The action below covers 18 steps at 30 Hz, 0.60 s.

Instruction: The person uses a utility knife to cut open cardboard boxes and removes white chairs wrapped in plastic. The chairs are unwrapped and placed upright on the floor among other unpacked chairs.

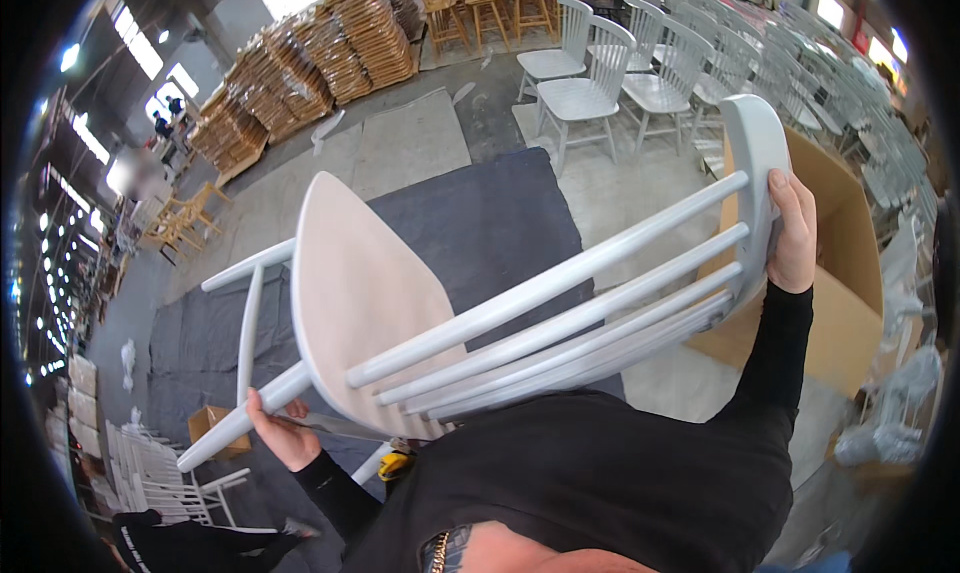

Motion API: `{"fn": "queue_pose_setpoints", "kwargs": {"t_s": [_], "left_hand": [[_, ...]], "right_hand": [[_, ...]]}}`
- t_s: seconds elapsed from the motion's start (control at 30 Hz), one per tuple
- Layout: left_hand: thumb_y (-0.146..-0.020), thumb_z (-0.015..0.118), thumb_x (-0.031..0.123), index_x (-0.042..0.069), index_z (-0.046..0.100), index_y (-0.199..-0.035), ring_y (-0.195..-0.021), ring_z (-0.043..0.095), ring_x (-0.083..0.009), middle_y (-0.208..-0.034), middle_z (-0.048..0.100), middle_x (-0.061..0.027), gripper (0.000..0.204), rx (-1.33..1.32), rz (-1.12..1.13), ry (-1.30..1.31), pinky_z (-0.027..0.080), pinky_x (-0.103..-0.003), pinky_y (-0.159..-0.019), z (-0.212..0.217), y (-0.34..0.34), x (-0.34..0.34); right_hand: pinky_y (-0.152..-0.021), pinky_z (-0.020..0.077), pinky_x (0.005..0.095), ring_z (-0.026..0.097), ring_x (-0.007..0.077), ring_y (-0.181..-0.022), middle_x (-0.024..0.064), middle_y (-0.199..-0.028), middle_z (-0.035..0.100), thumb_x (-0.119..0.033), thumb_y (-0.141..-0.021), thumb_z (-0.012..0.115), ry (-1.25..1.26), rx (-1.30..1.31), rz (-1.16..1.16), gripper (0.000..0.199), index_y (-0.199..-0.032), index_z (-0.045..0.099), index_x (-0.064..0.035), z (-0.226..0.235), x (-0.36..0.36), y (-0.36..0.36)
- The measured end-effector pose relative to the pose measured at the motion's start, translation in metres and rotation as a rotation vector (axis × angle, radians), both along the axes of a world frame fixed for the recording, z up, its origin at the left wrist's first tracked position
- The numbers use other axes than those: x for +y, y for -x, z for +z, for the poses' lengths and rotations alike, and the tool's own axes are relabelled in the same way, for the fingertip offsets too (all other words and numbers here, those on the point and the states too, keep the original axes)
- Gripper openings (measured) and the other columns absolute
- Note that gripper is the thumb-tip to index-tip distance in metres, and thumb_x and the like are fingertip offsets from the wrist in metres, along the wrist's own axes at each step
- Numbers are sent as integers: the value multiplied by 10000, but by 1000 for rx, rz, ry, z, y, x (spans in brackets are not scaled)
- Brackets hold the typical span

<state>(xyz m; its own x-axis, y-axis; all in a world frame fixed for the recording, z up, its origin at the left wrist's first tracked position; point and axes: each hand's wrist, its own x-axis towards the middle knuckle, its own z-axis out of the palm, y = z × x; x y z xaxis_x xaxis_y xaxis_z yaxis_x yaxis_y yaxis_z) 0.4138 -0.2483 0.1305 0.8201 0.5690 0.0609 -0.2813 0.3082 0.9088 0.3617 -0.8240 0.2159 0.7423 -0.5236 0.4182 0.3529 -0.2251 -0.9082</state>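
Note:
A pale grey spindle-back chair (365, 293) hangs tilted on its side in front of my body, held in both hands. My right hand (793, 233) grips the curved top rail (752, 163) of its back, fingers over the outer face. At the lower left, my left hand (283, 435) is closed around part of the leg frame, beside a chair leg (225, 438). The spindles (560, 283) run from seat to top rail between my hands. My chest and arm hide the chair's lower edge.
Dark cloth (490, 213) covers the floor beneath the chair. An open cardboard box (840, 233) stands beside my right arm. Rows of grey chairs (585, 98) fill the far right; wrapped wooden stacks (330, 53) stand behind. Another person (200, 545) is low at the left, near white chairs (150, 473).

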Motion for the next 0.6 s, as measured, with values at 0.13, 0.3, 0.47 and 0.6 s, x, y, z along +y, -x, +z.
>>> {"fn": "queue_pose_setpoints", "kwargs": {"t_s": [0.13, 0.3, 0.47, 0.6], "left_hand": [[-894, 556, 444, 117, 464, -776, -417, 407, -135, -501, 426, -18, 360, 6, 78, 36, 334, -291, -453, -12, -99, -32], [-892, 557, 433, 116, 469, -756, -410, 419, -136, -488, 440, -22, 356, -9, 89, 77, 343, -290, -442, -27, -246, -68], [-866, 608, 390, 120, 493, -800, -443, 456, -145, -573, 506, -19, 301, -13, 131, 170, 352, -284, -458, -22, -432, -103], [-854, 639, 354, 107, 524, -936, -597, 508, -142, -742, 539, -19, 284, -49, -56, 185, 383, -283, -519, -21, -565, -123]], "right_hand": [[-812, 390, 229, 538, 103, -880, 48, -961, 628, -339, -939, 560, 52, -23, 110, 434, -1092, 607, 65, 7, -27, -138], [-842, 381, 255, 529, 108, -917, 59, -963, 630, -332, -929, 558, 85, -5, 102, 443, -1104, 604, 72, 1, -58, -274], [-849, 378, 260, 525, 118, -935, 55, -954, 623, -314, -920, 563, 124, -65, -90, 418, -1080, 619, 69, 7, -96, -391], [-872, 375, 270, 531, 132, -943, 64, -991, 611, -317, -904, 580, 15, -91, -186, 437, -1114, 604, 65, 5, -125, -457]]}}
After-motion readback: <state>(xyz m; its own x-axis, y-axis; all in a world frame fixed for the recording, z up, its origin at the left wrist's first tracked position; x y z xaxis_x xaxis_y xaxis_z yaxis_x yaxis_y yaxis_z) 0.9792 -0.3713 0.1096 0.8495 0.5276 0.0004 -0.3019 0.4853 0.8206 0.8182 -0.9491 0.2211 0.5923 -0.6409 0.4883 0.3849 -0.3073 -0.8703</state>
